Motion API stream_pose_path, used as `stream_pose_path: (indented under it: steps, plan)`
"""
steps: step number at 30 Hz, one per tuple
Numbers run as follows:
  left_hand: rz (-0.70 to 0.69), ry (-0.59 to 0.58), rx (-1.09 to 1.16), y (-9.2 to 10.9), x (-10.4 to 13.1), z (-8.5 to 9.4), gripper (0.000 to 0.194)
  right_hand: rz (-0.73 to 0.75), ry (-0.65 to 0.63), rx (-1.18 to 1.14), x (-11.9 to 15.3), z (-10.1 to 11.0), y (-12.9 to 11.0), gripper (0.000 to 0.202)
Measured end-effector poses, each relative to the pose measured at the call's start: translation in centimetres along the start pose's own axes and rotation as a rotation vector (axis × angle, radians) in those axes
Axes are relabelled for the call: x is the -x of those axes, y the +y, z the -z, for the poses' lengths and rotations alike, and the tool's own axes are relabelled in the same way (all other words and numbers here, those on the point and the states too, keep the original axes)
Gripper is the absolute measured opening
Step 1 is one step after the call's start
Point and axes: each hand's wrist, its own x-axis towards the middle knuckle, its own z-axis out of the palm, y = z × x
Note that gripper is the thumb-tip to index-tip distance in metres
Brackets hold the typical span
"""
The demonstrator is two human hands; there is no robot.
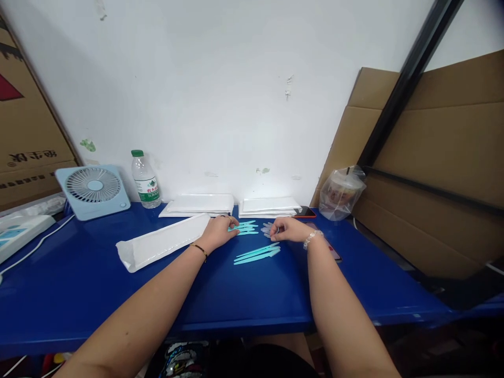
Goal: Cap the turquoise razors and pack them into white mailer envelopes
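My left hand (220, 232) rests at the left ends of several turquoise plastic sticks (248, 228), its fingers closed around or against them. My right hand (286, 229) is in a pinch over small translucent pieces (267, 229) to the right of those sticks; whatever is between its fingertips is too small to make out. Nearer the front edge lie more turquoise sticks (255, 256), slanting up to the right, with paler tips at their right ends. A long white paper sleeve (161, 242) lies beside my left hand, partly behind the wrist.
Two stacks of white packets (199, 205) (270, 206) lie along the wall. A blue fan (94, 189), water bottle (146, 181) and power strip (23, 231) are left. Right are a bagged drink cup (342, 194), a phone (334, 252) and cardboard (441, 157). The blue table (252, 299) ends near my body.
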Motion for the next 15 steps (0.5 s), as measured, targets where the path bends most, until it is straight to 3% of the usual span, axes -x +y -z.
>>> stream_pose_path:
  steps: [2,4,10,15]
  plan:
    - [-0.05,-0.03,0.064,0.7,0.3,-0.1,0.029,-0.027,-0.144,-0.047,0.2,-0.1,-0.2,0.025]
    - [-0.102,-0.084,0.117,1.4,0.6,-0.2,0.034,-0.043,-0.187,-0.056,-0.1,-0.5,-0.2,0.025]
    - [-0.212,-0.158,0.087,2.1,0.8,-0.8,0.03,0.054,-0.005,-0.061,-1.6,-2.3,-0.8,0.023]
    - [-0.154,-0.108,-0.018,1.1,0.4,-0.7,0.022,0.045,0.083,-0.127,-1.8,-2.4,-0.6,0.019]
